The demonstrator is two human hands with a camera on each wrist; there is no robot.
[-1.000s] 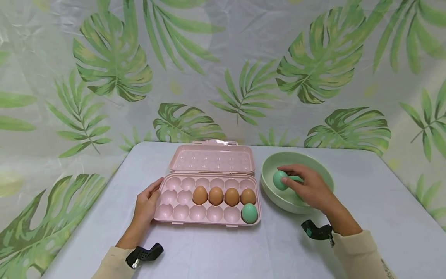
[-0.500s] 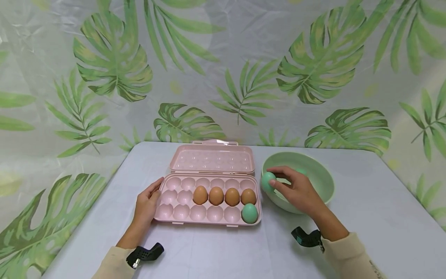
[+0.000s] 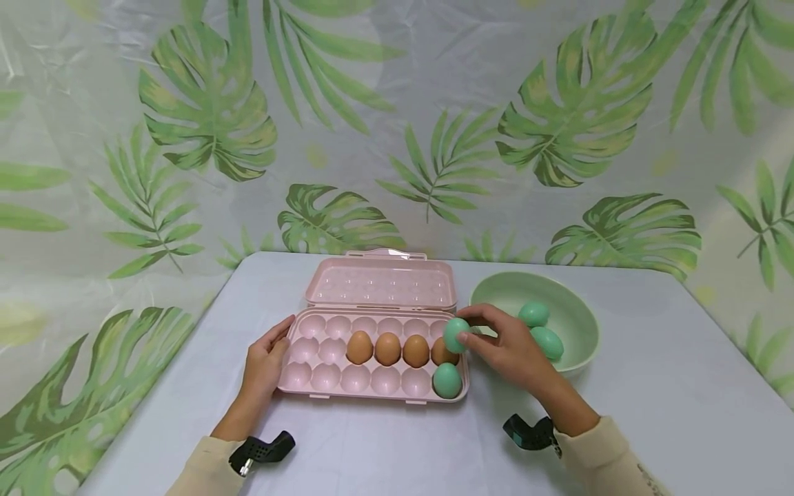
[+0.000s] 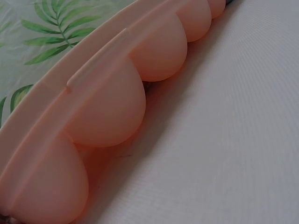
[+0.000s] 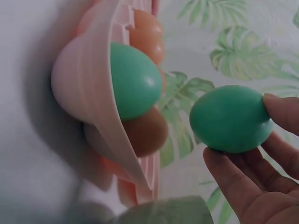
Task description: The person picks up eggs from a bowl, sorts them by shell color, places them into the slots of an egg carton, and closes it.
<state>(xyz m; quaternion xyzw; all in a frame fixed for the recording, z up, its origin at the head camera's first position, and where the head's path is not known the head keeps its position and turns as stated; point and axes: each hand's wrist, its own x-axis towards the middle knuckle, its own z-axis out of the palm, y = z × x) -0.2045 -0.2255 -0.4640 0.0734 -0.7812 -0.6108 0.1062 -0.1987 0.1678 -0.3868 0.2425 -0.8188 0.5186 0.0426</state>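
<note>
A pink egg box lies with its lid folded back. My left hand holds its left edge; in the left wrist view only the box's underside cups show clearly. Between thumb and fingertips, my right hand pinches a green egg above the right end of the box. In the right wrist view this egg is apart from the box. Several brown eggs fill the right part of the middle row, the last partly hidden. Another green egg sits in the front right cup.
A light green bowl stands right of the box, holding two visible green eggs. Part of it is hidden behind the right hand. A leaf-patterned cloth hangs behind the white-covered table.
My right hand has carried the green egg left, out of the bowl and over to the egg box's right side. The left hand stays at the box's left edge.
</note>
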